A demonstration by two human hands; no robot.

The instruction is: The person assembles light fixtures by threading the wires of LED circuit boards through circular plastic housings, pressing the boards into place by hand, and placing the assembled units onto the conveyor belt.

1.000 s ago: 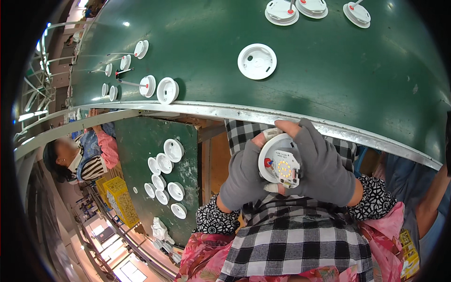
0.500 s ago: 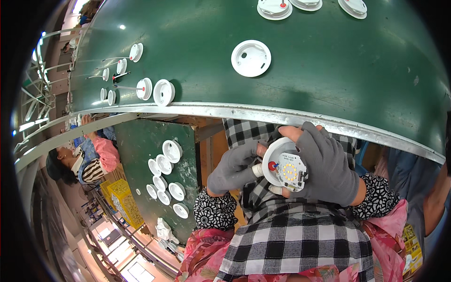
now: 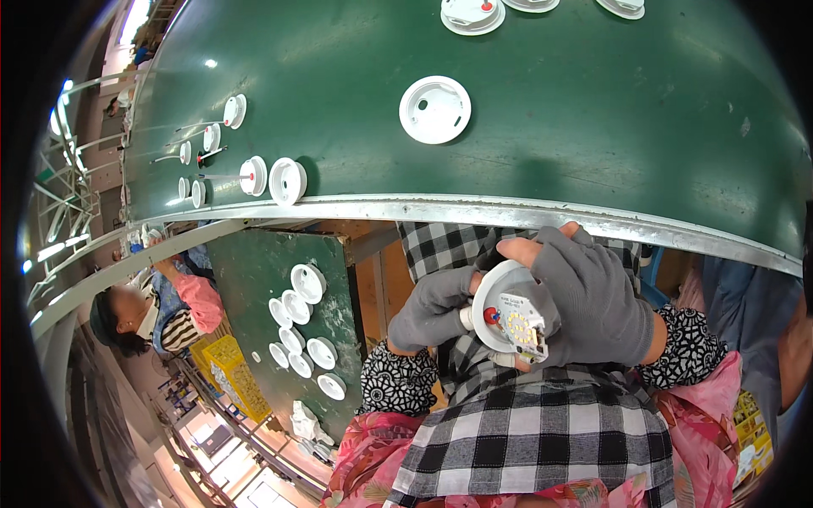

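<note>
White cup between left hand and right hand, in both grasps (circuit board at mouth)

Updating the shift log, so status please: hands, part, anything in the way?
Left hand and right hand holding white housing. Circuit board tilted at its open side. No obstruction visible at the housing.

surface: green | gloves: grey | lamp housing: white | LED board: white, yellow dots | cuffs: black-and-white floral | apron: black-and-white checked | crate: yellow
</note>
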